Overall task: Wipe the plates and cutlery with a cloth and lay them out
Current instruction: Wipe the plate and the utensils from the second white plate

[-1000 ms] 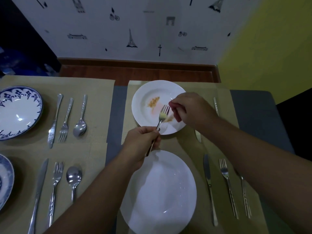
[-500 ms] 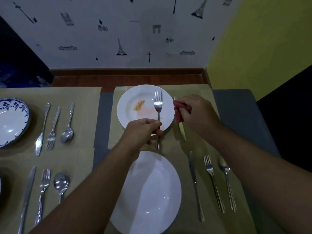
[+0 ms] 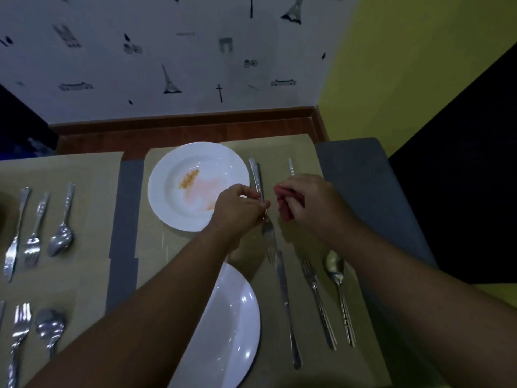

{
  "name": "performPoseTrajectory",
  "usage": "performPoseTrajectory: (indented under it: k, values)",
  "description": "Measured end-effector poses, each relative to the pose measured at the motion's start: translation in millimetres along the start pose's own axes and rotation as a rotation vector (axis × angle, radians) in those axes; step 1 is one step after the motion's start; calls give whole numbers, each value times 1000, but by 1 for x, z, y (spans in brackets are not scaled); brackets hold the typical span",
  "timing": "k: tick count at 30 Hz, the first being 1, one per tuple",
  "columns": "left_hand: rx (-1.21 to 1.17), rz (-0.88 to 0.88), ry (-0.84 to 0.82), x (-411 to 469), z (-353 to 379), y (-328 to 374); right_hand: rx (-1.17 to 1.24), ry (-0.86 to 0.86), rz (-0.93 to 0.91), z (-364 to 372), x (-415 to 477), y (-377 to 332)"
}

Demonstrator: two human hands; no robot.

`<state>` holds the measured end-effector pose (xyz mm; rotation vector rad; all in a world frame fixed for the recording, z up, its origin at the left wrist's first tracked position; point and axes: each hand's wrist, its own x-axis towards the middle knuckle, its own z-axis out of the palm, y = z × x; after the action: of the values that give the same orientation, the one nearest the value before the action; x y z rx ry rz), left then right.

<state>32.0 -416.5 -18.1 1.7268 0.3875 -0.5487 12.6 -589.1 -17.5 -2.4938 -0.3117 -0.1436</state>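
My left hand (image 3: 237, 208) pinches a steel fork (image 3: 267, 233) by its middle, just right of the far white plate (image 3: 173, 203). The fork's tines point toward me and its handle runs away from me. That plate carries orange and pink smears. My right hand (image 3: 313, 203) grips a bunched red cloth (image 3: 285, 205) a little to the right of the fork, not touching it. A cutlery handle (image 3: 291, 166) sticks out from behind my right hand. A clean white plate (image 3: 232, 326) lies nearer to me, partly under my left forearm.
Right of the near plate lie a knife (image 3: 285, 303), a fork (image 3: 316, 298) and a spoon (image 3: 335, 275) in a row. The left mats hold a knife (image 3: 12, 242), fork (image 3: 35, 228) and spoon (image 3: 63, 228), with more cutlery below. A wall runs behind the table.
My left hand turned the fork from tines-away over the dirty plate to tines-toward-me and carried it to the plate's right side. My right hand with the cloth came off the fork.
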Motion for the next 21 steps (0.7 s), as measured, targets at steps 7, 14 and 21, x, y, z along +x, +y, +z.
performPoseTrajectory:
  k: [7,14,21]
  values:
    - [166,52,21,42,47,4,2,-3,77,-17,-9,41]
    - [340,-13,55,68,68,7,22,-20,99,-20,-10,56]
    - [430,10,169,66,70,-3,21,-70,97,-11,-12,61]
